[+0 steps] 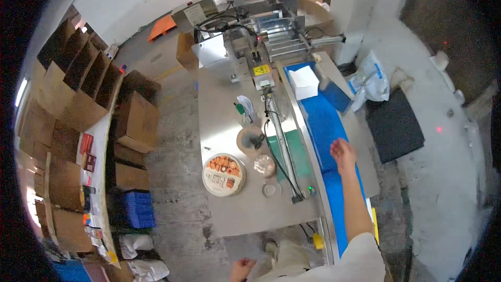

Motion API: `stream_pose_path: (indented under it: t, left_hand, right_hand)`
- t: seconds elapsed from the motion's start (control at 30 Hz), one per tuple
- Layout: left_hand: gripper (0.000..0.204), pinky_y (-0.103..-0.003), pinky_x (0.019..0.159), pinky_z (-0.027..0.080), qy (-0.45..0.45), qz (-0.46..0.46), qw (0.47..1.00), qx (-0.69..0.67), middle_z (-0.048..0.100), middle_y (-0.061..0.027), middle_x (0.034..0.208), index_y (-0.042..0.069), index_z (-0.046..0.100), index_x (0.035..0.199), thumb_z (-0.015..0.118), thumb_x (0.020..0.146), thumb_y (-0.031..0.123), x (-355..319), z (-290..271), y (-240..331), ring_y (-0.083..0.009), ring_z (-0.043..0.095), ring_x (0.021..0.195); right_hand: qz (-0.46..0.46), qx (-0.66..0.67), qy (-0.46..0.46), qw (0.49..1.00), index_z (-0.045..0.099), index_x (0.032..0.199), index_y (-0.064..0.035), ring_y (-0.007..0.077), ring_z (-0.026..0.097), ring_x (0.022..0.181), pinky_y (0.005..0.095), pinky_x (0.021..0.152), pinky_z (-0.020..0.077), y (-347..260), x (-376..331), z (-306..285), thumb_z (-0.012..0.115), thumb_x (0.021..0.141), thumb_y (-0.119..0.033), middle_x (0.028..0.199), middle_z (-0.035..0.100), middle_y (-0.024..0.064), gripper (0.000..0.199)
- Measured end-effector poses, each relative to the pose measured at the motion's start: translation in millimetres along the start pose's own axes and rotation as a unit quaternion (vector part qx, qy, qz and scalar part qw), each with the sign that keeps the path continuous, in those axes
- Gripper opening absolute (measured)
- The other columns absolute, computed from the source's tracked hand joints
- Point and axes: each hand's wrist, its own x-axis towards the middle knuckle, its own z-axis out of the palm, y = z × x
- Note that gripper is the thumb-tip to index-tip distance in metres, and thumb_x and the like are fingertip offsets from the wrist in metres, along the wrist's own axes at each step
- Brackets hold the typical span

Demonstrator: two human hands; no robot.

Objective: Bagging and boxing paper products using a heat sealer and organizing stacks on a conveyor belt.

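**Asker:** Where are your hands, and what is nearest to them?

**Me:** My right hand (pixel 343 152) reaches out over the blue conveyor belt (pixel 324 125), fingers loosely curled and holding nothing. My left hand (pixel 241 270) hangs low at the bottom edge of the view, away from the bench (pixel 224 125); I cannot tell whether it is spread or closed.

**Asker:** What is on the belt?

**Me:** A white box (pixel 303 82) sits on it farther up, well apart from my right hand, just in front of the metal machine (pixel 261 36) at the far end. The stretch of belt between my hand and the box is bare blue.

**Asker:** What lies beside the belt?

**Me:** The steel bench runs along its left side. On it stand a round tin with pictures of biscuits on its lid (pixel 224 174), a roll of brown tape (pixel 250 140), a small round packet wrapped in clear film (pixel 264 165) and a small round lid (pixel 271 190). A black cable (pixel 276 146) and a metal rail lie between these things and the belt.

**Asker:** And farther off?

**Me:** Open cardboard boxes (pixel 78 83) are stacked to the left, a blue crate (pixel 136 209) stands on the floor, and a black mat (pixel 394 125) lies on the right.
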Motion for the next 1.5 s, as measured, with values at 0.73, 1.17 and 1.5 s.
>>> stream_pose_path:
  t: [0.73,1.17,1.5]
  left_hand:
    - [0.029,-0.025,0.055,0.045,-0.639,0.296,0.699,0.125,0.062,-0.0027,0.073,0.003,0.063,0.103,0.066,0.093,0.031,-294,262,79,-0.0088,0.057,0.062]
    - [0.07,-0.049,0.108,0.038,-0.774,0.008,0.592,0.227,0.049,-0.0138,0.139,0.001,0.036,0.142,0.061,0.093,0.045,-510,520,-55,-0.0273,0.046,0.131]
    - [0.055,-0.04,0.093,0.05,-0.683,0.043,0.712,0.161,0.059,-0.0103,0.124,0.0,0.05,0.131,0.073,0.084,0.016,-510,496,-35,-0.0237,0.06,0.111]
  right_hand:
    - [-0.193,-0.169,0.487,0.835,0.059,0.117,0.0015,0.0162,0.066,0.089,0.0284,0.076,0.0544,-64,-890,-384,0.062,0.095,-0.016,0.1,0.067,0.0086,0.028]
    - [-0.016,-0.044,0.658,0.751,0.058,0.13,0.0003,0.0186,0.058,0.107,0.0297,0.092,0.0443,-84,-1239,-714,0.062,0.089,-0.057,0.122,0.062,0.0104,0.071]
    - [-0.089,-0.354,0.649,0.668,0.05,0.136,0.0035,0.0289,0.055,0.121,0.0352,0.102,0.0414,-136,-1139,-613,0.068,0.089,-0.039,0.13,0.058,0.0224,0.066]
